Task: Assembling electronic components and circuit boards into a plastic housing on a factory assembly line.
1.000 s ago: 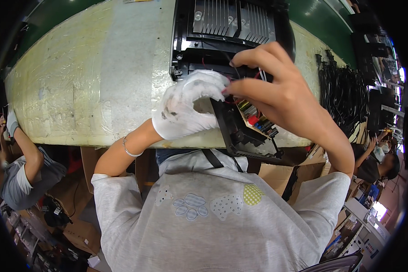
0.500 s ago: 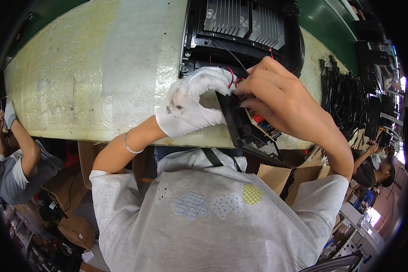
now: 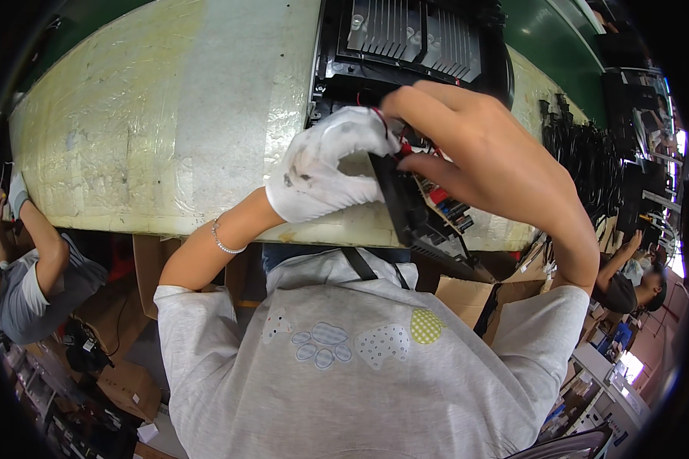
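My left hand [image 3: 325,164], in a stained white glove, grips the upper end of a black plastic housing [image 3: 409,206] between thumb and fingers. The housing is tilted over the table's near edge. A circuit board [image 3: 459,218] with red and blue parts shows along its right side, partly behind my other hand. My bare right hand [image 3: 486,145] curls over the top of the housing, its fingers closed around thin red wires [image 3: 406,145]; the fingertips are partly hidden and blurred. Just beyond both hands lies a large black casing [image 3: 344,76] with finned metal heat sinks [image 3: 448,46].
The table [image 3: 145,130] has a film-covered, yellowed top. Bundled black cables [image 3: 582,161] lie at its right side. Open cardboard boxes [image 3: 463,302] stand below the near edge. One person [image 3: 46,283] works at the far left, another [image 3: 628,283] at the far right.
My right hand has shifted a little up and left, its fingers now nearer the gloved fingertips. The dark wire that stretched from the casing to my right fingers no longer shows.
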A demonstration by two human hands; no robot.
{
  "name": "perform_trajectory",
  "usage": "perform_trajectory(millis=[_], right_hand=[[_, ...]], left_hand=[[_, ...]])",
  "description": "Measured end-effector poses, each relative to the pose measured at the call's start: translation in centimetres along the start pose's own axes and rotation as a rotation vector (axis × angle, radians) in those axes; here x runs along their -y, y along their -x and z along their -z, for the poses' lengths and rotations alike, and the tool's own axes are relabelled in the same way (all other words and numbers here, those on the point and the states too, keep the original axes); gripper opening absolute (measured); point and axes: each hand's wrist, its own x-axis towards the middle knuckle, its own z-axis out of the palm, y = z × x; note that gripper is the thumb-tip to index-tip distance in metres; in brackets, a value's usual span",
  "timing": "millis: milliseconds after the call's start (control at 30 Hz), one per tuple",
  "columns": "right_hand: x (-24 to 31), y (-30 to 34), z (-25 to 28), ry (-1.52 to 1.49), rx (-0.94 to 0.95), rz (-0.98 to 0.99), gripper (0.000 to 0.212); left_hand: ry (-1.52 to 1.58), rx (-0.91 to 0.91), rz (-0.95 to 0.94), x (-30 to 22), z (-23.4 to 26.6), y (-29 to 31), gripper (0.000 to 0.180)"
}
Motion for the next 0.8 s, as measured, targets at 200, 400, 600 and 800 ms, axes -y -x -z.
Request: perform_trajectory(millis=[200,400,600,800], right_hand=[[-1.0,0.4,-0.1,-0.069,0.037,0.005,0.018],[-2.0,0.9,-0.4,-0.104,-0.036,0.166,0.018],[-2.2,1.3,-0.6,-0.111,-0.001,0.116,0.021],[-2.8,0.8,-0.4,-0.204,0.032,0.181,0.019]], left_hand=[[0.034,-0.02,-0.008,1.0,-0.1,-0.1,0.04],[0.033,0.001,0.102,0.6,0.2,-0.2,0.039],[-0.056,0.071,0.067,0.8,0.4,-0.2,0.037],[-0.018,0.079,0.131,0.5,0.6,-0.2,0.036]])
